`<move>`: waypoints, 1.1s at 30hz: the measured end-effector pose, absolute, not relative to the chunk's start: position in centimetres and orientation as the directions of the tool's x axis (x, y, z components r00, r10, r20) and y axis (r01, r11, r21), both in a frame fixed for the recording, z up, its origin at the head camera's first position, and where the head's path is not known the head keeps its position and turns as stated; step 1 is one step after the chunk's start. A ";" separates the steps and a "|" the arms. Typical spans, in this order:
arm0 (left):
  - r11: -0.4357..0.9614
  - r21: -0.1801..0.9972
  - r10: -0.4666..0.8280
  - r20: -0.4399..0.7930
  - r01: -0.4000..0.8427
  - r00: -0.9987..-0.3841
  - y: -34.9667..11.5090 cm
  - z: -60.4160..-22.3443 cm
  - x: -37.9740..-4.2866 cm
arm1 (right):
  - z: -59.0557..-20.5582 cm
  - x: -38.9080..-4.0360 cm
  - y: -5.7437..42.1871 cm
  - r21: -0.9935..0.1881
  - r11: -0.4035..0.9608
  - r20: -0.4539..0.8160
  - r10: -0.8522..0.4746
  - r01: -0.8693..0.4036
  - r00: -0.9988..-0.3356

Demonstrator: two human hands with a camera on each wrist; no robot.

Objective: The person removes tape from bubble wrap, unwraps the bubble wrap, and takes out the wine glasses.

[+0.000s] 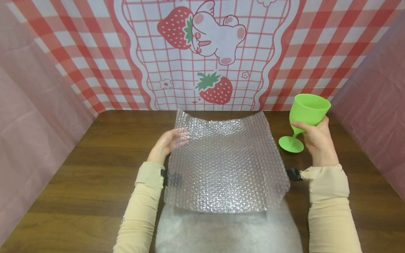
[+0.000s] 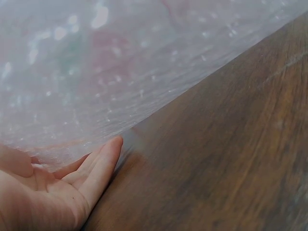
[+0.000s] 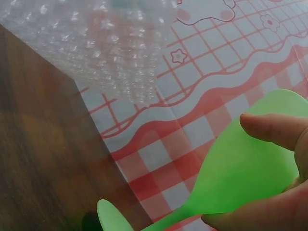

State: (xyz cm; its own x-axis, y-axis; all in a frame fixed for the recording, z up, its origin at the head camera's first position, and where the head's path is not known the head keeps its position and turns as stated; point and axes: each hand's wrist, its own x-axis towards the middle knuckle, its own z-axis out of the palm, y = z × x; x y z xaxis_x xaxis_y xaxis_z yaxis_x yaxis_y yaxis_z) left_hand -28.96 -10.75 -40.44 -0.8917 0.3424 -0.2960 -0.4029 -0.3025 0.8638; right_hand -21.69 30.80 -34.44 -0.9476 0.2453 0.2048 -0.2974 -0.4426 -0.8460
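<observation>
My right hand [image 1: 317,138] grips a bright green plastic goblet [image 1: 308,112] by its bowl, with the stem and round foot tilted down to the left. In the right wrist view, thumb and fingers lie around the goblet's bowl [image 3: 245,168]. A clear sheet of bubble wrap [image 1: 224,161] is in the middle, its far corners raised. At its left edge, my left hand [image 1: 167,142] has its fingers behind the wrap, seen through it. The left wrist view shows that hand [image 2: 62,192] with fairly straight fingers under the bubble wrap [image 2: 120,77], close over the table.
The dark brown wooden table [image 1: 82,168] extends to both sides. A red and white checked cloth [image 1: 85,45] with strawberry pictures stands along the back. Pink curtains [image 1: 34,84] border the sides. Pale grey fabric [image 1: 227,232] shows below the wrap's near edge.
</observation>
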 end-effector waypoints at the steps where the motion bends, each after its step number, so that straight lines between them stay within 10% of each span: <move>1: -0.307 0.862 0.341 -0.297 -0.404 -0.892 -10.7 -40.5 -29.0 | -34.5 -21.7 30.8 -0.849 -0.441 0.201 0.241 -0.292 -0.949; 33: -0.290 0.876 0.351 -0.276 -0.384 -0.895 -10.7 -40.6 -29.0 | -33.3 -21.2 29.7 -0.969 -0.226 -0.017 0.457 -0.098 -0.889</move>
State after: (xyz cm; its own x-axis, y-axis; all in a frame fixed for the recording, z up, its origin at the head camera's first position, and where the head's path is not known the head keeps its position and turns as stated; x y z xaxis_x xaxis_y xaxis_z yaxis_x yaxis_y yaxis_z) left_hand -28.98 -10.73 -40.60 -0.8946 0.3514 -0.2759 -0.3843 -0.2902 0.8764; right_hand -21.16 29.66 -33.34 -0.8894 0.4568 -0.0172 -0.0976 -0.2264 -0.9691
